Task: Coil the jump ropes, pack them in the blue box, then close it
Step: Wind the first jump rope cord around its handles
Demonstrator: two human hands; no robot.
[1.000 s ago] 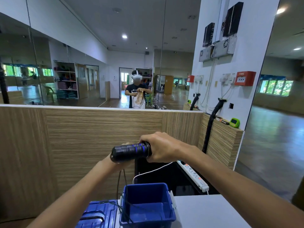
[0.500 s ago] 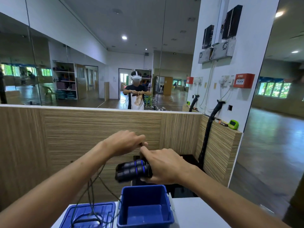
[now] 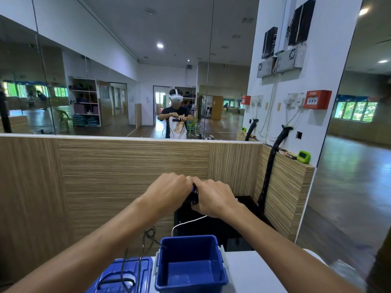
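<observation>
My left hand [image 3: 169,192] and my right hand [image 3: 213,199] meet in mid-air above the blue box [image 3: 190,244], both curled round the black jump rope handles [image 3: 194,196], which show only as a sliver between the knuckles. The thin black rope [image 3: 146,240] hangs from below my left forearm and trails down over the blue lid [image 3: 127,273]. The box stands open and empty on the white table [image 3: 254,273], with the lid lying flat to its left.
A wood-grain partition [image 3: 127,176] runs behind the table, with a wall mirror above it. A black case with a white cable [image 3: 186,224] sits behind the box. A white pillar [image 3: 306,123] with switches stands at the right.
My left hand has moved onto the handles, covering them beside the right hand. Both hands have risen a little. The rope loops now hang lower, over the lid.
</observation>
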